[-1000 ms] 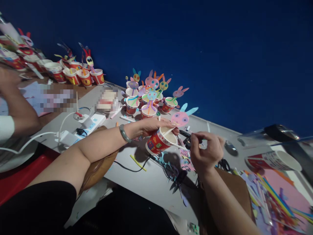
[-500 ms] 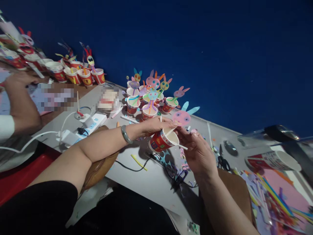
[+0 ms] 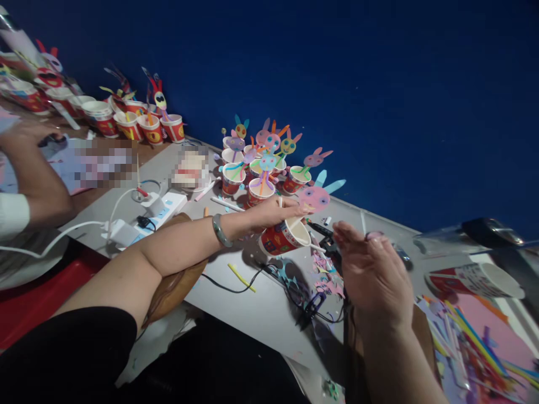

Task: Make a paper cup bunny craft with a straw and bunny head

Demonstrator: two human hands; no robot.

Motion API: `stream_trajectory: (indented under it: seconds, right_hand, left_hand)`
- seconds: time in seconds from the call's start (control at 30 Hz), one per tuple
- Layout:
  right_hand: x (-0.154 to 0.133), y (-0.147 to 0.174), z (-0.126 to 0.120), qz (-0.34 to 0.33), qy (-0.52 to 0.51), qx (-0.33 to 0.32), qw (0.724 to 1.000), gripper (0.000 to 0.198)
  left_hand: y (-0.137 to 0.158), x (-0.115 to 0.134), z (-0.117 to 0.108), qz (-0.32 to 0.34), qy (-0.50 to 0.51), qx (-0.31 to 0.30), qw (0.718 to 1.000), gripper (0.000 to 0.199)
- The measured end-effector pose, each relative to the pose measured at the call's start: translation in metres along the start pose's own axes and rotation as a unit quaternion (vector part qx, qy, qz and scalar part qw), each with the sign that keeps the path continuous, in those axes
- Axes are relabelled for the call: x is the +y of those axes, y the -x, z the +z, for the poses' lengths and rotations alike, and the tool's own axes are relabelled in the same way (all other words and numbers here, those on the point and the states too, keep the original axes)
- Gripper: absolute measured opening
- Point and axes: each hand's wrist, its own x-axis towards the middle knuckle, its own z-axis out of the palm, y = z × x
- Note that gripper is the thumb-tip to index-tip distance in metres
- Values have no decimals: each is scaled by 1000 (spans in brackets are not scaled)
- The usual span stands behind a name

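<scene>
My left hand point(image 3: 280, 213) is closed on a red paper cup point(image 3: 280, 240), tilted with its white mouth turned toward me and to the right. White straw ends stick out at the cup's sides. Above its rim stands a pink paper rabbit head point(image 3: 315, 197) with light blue ears; my left fingers reach up to its lower edge. To the right of the cup and apart from it is my right hand point(image 3: 373, 275), its fingers bent about a small pink paper disc point(image 3: 374, 235). Part of the disc is covered by the fingers.
Several finished rabbit cups point(image 3: 261, 189) stand behind, near the blue wall. Pink paper scraps point(image 3: 326, 275), a black cable and a yellow strip point(image 3: 241, 278) lie on the table. A power strip point(image 3: 162, 216) is at left, beside another person's arm point(image 3: 40, 168). Coloured straws point(image 3: 475, 336) lie at right.
My right hand has moved away from the cup to the right, with the small pink disc at its fingers. My left hand still holds the cup, nearly in place.
</scene>
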Motion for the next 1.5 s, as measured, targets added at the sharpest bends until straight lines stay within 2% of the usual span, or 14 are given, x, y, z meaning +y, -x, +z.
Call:
stream_trajectory:
  seconds: [0.1,0.2,0.37,0.5,0.63,0.9,1.27,1.5]
  right_hand:
    - [-7,4,-4,-59,57,28,996,16]
    - [-15,6,-10,-67,175,25,982,15]
    - [-27,3,-19,-25,337,-78,938,22]
    - [-29,-7,-22,-39,403,-144,903,27]
    - [-27,-18,-18,-31,433,-175,884,28]
    - [-25,-29,-13,4,460,-196,866,25]
    - [-23,-34,-8,-19,488,-213,846,25]
    - [-23,-31,-4,-21,496,-192,847,22]
  left_hand:
    - [-1,0,0,3,26,11,1000,41]
    - [-1,0,1,14,29,17,999,41]
    - [-2,-3,1,39,5,49,998,38]
    - [-3,-7,-1,47,-4,50,998,38]
    - [-5,-9,-3,48,-9,43,998,40]
    - [-4,-8,-4,51,-44,54,996,36]
    - [-3,-5,-3,49,-73,56,995,36]
    - [-2,-4,-1,57,-61,63,995,36]
